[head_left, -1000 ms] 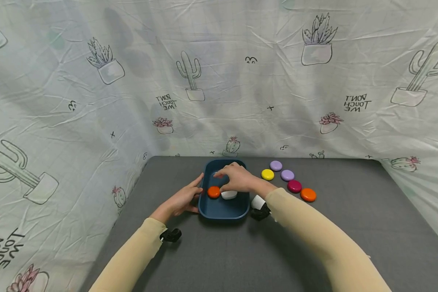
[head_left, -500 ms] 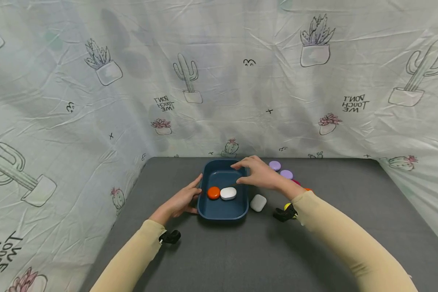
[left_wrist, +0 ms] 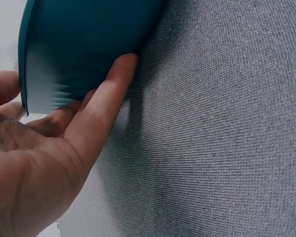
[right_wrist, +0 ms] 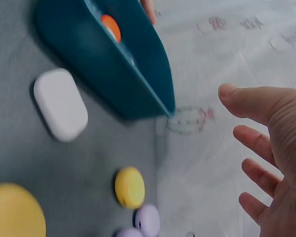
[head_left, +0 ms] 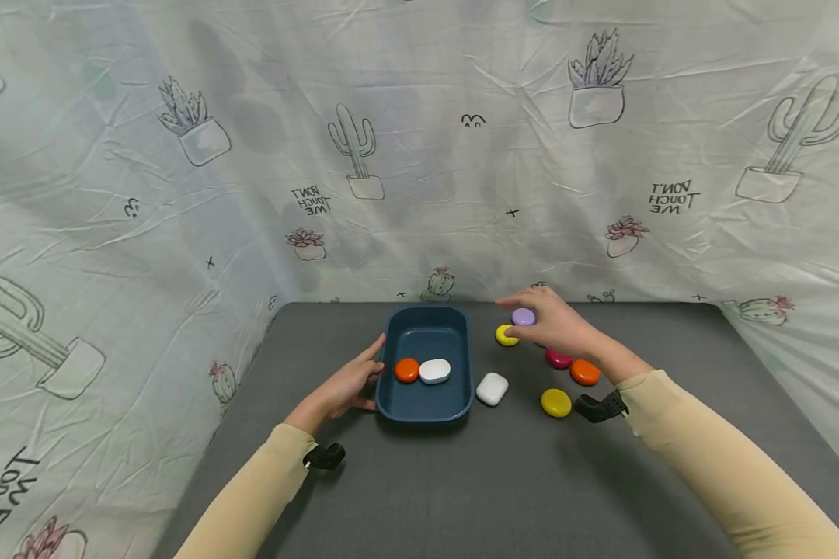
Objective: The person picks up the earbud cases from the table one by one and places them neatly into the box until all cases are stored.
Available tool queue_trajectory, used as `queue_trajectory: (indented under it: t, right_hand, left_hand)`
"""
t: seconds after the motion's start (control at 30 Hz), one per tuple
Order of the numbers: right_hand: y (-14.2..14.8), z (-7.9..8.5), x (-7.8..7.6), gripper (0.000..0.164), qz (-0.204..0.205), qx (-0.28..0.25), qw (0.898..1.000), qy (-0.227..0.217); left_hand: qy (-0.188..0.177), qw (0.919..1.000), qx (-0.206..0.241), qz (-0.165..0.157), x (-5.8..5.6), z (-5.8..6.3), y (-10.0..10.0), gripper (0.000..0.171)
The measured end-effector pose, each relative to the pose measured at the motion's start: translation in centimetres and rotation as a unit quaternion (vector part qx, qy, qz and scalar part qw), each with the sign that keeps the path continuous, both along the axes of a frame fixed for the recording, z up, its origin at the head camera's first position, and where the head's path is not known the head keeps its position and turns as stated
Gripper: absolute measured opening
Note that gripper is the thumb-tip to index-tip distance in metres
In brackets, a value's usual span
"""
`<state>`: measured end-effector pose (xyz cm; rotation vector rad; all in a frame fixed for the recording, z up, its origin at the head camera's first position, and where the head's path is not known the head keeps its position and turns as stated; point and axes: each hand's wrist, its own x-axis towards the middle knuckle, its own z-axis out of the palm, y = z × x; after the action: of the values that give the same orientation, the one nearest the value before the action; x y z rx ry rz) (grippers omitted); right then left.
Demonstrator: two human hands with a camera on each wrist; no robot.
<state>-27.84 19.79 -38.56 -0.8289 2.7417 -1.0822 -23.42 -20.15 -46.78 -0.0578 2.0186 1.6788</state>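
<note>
A dark blue rectangular tray (head_left: 425,418) stands on the grey table, holding a round orange piece (head_left: 407,370) beside a white rounded-rectangular piece (head_left: 435,371). My left hand (head_left: 342,387) rests against the tray's left side, fingers (left_wrist: 101,101) along its outer wall. Right of the tray, my right hand (head_left: 558,324) hovers empty, thumb and fingers apart. It is nearest a small yellow disc (head_left: 506,335) and a lilac disc (head_left: 523,317) at the back. A second lilac disc is hidden behind it in the head view but partly shows in the right wrist view.
Close to the tray's right side lies another white rounded piece (head_left: 492,390). Farther right are a magenta disc (head_left: 558,359), partly covered by the hand, an orange disc (head_left: 585,373) and a larger yellow disc (head_left: 555,403). A printed cloth (head_left: 419,155) hangs behind the table.
My right hand has let go of the white piece inside the tray, lifted out and moved right to above the discs. My left hand stays at the tray's side.
</note>
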Motion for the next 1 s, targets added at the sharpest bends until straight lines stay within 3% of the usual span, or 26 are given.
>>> queue_trajectory:
  t: [0.5, 1.0]
  right_hand:
    - [5.3, -0.4, 1.5, 0.055, -0.045, 0.022, 0.999, 0.006]
    - [10.9, -2.9, 3.9, 0.062, -0.086, 0.051, 0.995, -0.021]
  left_hand:
    - [0.006, 1.0, -0.004, -0.001, 0.7, -0.1, 0.2, 0.064]
    - [0.004, 1.0, -0.003, 0.002, 1.5, 0.2, 0.3, 0.063]
